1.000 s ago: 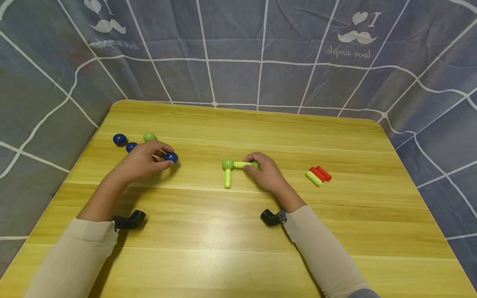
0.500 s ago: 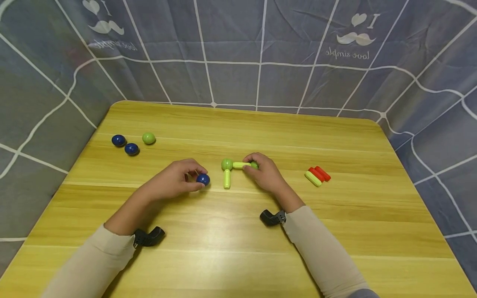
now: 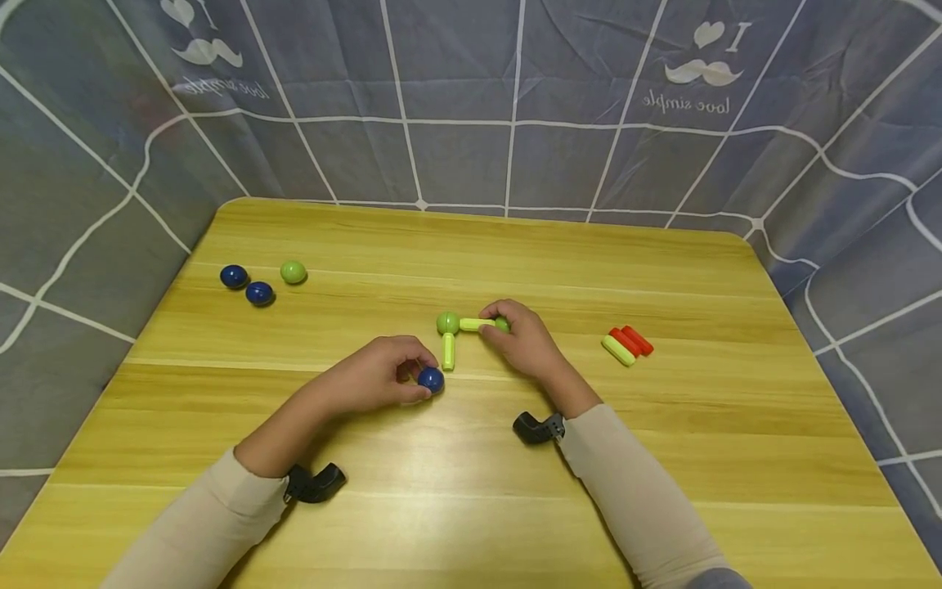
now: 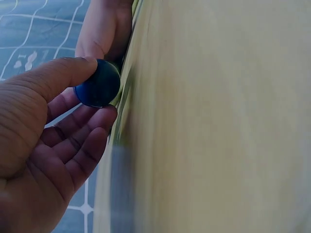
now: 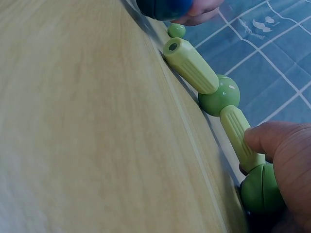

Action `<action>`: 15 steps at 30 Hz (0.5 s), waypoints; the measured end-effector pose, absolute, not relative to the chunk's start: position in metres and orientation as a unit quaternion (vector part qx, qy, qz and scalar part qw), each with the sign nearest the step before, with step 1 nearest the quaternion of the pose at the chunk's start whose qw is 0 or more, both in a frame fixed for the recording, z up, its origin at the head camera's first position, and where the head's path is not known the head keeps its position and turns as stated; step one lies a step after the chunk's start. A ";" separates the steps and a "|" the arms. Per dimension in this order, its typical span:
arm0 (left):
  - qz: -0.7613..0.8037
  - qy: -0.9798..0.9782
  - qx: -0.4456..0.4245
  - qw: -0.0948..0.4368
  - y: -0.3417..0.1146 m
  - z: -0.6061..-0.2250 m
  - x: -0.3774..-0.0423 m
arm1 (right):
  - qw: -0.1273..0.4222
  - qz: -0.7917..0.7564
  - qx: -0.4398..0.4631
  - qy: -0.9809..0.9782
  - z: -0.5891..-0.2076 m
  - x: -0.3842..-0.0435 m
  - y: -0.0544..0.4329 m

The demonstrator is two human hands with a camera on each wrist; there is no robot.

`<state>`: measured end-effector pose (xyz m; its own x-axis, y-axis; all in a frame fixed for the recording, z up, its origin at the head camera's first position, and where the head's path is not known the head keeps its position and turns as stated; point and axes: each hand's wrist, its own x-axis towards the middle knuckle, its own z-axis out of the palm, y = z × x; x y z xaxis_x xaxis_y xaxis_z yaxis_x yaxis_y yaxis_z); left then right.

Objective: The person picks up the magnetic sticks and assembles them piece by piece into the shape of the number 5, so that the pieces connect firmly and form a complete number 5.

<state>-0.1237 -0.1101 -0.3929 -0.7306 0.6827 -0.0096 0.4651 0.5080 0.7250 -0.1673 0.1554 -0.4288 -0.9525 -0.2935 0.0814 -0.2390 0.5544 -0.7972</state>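
Observation:
My left hand point(image 3: 375, 374) pinches a dark blue ball point(image 3: 431, 379) between thumb and fingers. The ball is just below the free end of a pale green rod point(image 3: 448, 352), which points toward me. That rod joins a green ball point(image 3: 448, 323) at a corner, and a second pale green rod point(image 3: 475, 325) runs rightward from it to another green ball point(image 3: 503, 324). My right hand point(image 3: 524, 339) grips this right end. In the right wrist view, the nearer rod end shows a dark round spot point(image 5: 173, 46), and my thumb point(image 5: 265, 138) presses the second rod.
Two blue balls point(image 3: 259, 294) and a green ball point(image 3: 293, 272) lie at the back left of the wooden table point(image 3: 441, 507). To the right, two red rods point(image 3: 637, 339) and a pale green rod point(image 3: 618, 350) lie side by side. A grey-blue curtain point(image 3: 464, 164) hangs behind.
My left hand has carried the blue ball from the back left toward me and rightward, up to the joined rods. The right hand has stayed in place.

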 end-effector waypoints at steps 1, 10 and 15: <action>0.364 0.855 0.338 0.146 -0.109 -0.393 -0.123 | 0.031 -0.447 -0.151 0.881 -0.428 -0.167 0.155; 0.362 0.851 0.357 0.133 -0.100 -0.396 -0.122 | 0.034 -0.450 -0.146 0.880 -0.427 -0.167 0.155; 0.366 0.850 0.356 0.133 -0.097 -0.398 -0.123 | 0.034 -0.449 -0.148 0.881 -0.426 -0.167 0.155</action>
<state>-0.1227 -0.0975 -0.3983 -0.7116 0.7017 0.0348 0.5078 0.4796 0.7156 -0.1670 0.1555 -0.4264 -0.9540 -0.2907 0.0736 -0.2303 0.5530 -0.8007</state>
